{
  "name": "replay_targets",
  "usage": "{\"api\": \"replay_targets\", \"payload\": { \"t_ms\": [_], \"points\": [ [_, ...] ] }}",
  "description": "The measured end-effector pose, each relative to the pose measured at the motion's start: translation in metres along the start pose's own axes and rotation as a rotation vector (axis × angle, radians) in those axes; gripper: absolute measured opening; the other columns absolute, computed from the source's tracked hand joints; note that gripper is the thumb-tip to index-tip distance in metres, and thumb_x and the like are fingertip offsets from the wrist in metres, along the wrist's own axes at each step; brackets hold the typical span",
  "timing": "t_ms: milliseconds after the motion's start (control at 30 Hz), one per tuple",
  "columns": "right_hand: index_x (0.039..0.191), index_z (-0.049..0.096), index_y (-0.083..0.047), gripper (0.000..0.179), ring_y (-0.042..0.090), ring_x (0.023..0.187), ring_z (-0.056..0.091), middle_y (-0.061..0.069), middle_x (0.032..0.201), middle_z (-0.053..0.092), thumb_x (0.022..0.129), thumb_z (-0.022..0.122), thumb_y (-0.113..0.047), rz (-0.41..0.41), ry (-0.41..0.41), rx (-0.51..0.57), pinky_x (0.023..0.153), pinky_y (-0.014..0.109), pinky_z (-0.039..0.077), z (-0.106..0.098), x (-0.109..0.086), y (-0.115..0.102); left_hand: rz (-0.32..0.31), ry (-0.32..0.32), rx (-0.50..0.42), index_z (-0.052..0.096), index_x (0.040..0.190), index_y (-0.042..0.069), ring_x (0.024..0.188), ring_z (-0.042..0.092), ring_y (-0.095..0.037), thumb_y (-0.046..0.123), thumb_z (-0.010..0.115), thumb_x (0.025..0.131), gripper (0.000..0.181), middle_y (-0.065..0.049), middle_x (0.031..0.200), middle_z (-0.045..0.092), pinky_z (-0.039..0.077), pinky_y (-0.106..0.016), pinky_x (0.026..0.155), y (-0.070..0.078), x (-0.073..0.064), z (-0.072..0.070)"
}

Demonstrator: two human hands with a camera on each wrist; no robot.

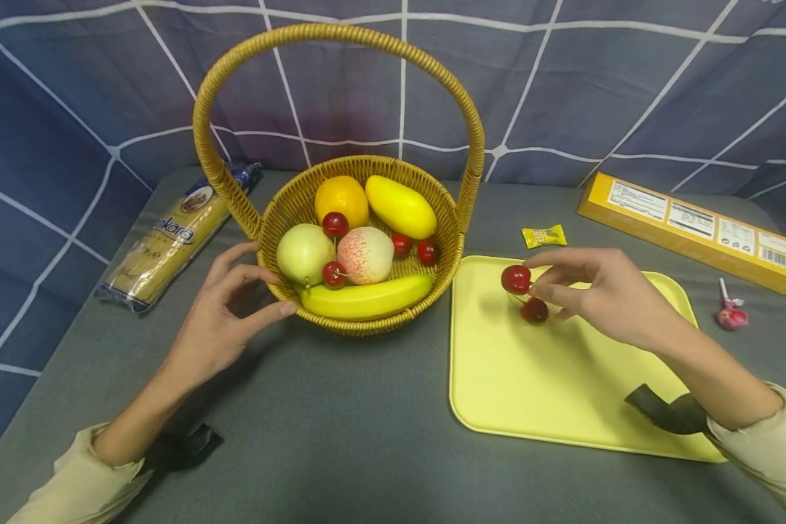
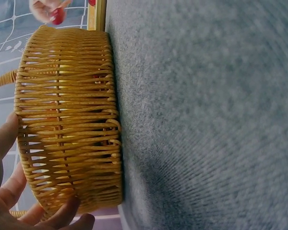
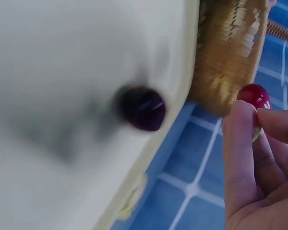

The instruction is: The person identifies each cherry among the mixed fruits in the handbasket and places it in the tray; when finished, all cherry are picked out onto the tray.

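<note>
A wicker basket (image 1: 360, 324) with a tall arched handle holds an orange (image 1: 340, 200), a yellow mango-like fruit (image 1: 401, 207), a green apple-like fruit (image 1: 304, 253), a peach (image 1: 367, 256), a banana (image 1: 367, 298) and several cherries (image 1: 335, 225). My left hand (image 1: 212, 324) grips the basket's left side, thumb and fingers at the rim; the left wrist view shows its fingertips (image 2: 67, 211) on the woven wall. Above the yellow tray (image 1: 517, 386), my right hand (image 1: 602, 291) pinches a pair of red cherries (image 1: 516, 279). The lower cherry (image 3: 146, 109) hangs on its stem, blurred in the right wrist view.
A pasta packet (image 1: 164, 244) lies left of the basket. Behind the tray are a small yellow wrapped candy (image 1: 544, 236) and a long orange box (image 1: 694, 229). A pink lollipop (image 1: 732, 314) lies to the tray's right. A tiled-pattern cloth (image 1: 367, 94) hangs behind the table.
</note>
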State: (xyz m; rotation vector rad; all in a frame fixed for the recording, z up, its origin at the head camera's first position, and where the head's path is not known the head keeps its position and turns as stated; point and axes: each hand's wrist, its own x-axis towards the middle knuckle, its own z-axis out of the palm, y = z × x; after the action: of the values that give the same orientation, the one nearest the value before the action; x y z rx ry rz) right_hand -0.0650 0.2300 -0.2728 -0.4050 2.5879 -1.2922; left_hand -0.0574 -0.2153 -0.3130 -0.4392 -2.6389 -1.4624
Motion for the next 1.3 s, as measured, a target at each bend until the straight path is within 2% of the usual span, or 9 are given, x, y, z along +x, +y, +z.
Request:
{"api": "replay_targets", "payload": {
  "t_ms": [233,400,567,733,900,1167,1300],
  "points": [
    [0.125,0.060,0.005,0.031,0.020,0.075,0.069,0.018,0.093,0.070,0.093,0.058,0.006,0.077,-0.001,0.008,0.060,0.039,0.062,-0.017,-0.011,0.045,-0.003,-0.004,-0.001,0.062,0.106,0.000,0.127,0.044,-0.032,0.003,0.080,0.082,0.030,-0.007,0.150,0.034,0.041,-0.032,0.110,0.000,0.001,0.001],
    [0.124,0.060,0.006,0.032,0.017,0.068,0.066,0.013,0.090,0.070,0.092,0.060,0.006,0.100,-0.025,-0.068,0.057,0.033,0.060,-0.021,-0.013,0.060,-0.010,-0.003,0.009,0.062,0.106,0.001,0.127,0.044,-0.032,0.004,0.080,0.083,0.030,-0.006,0.150,0.033,0.042,-0.035,0.110,0.000,0.001,0.001],
    [0.120,0.064,0.003,0.030,0.016,0.065,0.063,0.007,0.087,0.070,0.090,0.066,0.000,0.090,-0.039,-0.173,0.053,0.029,0.056,-0.019,-0.011,0.062,-0.004,-0.003,0.011,0.062,0.106,0.000,0.128,0.044,-0.031,0.004,0.080,0.082,0.030,-0.006,0.150,0.034,0.043,-0.036,0.109,0.000,0.001,0.002],
    [0.118,0.066,0.002,0.034,0.018,0.075,0.065,0.009,0.096,0.070,0.088,0.074,-0.012,0.086,-0.017,-0.247,0.054,0.027,0.055,-0.015,-0.008,0.060,0.000,-0.006,0.012,0.062,0.106,0.001,0.128,0.043,-0.032,0.004,0.081,0.082,0.030,-0.006,0.150,0.033,0.043,-0.031,0.108,0.000,0.001,0.002],
    [0.111,0.070,-0.004,0.028,0.019,0.079,0.062,0.004,0.092,0.071,0.086,0.077,-0.016,0.071,0.005,-0.317,0.055,0.025,0.047,-0.011,-0.005,0.061,0.002,-0.006,0.012,0.062,0.106,0.001,0.128,0.043,-0.032,0.004,0.081,0.082,0.030,-0.006,0.150,0.033,0.042,-0.027,0.108,0.000,0.001,0.002],
    [0.103,0.072,-0.008,0.024,0.025,0.088,0.063,0.004,0.094,0.070,0.082,0.080,-0.016,0.062,-0.017,-0.412,0.066,0.033,0.049,-0.017,-0.006,0.061,-0.001,-0.002,0.006,0.062,0.106,0.000,0.128,0.044,-0.032,0.004,0.080,0.082,0.030,-0.006,0.151,0.033,0.042,-0.027,0.108,0.000,0.001,0.002],
    [0.107,0.071,-0.006,0.028,0.028,0.091,0.065,0.008,0.097,0.071,0.083,0.080,-0.019,0.049,-0.010,-0.422,0.066,0.034,0.048,-0.019,-0.007,0.059,-0.007,0.001,0.017,0.062,0.106,0.001,0.127,0.044,-0.032,0.004,0.080,0.083,0.030,-0.006,0.151,0.033,0.043,-0.028,0.108,0.000,0.000,0.001]
  ]
}}
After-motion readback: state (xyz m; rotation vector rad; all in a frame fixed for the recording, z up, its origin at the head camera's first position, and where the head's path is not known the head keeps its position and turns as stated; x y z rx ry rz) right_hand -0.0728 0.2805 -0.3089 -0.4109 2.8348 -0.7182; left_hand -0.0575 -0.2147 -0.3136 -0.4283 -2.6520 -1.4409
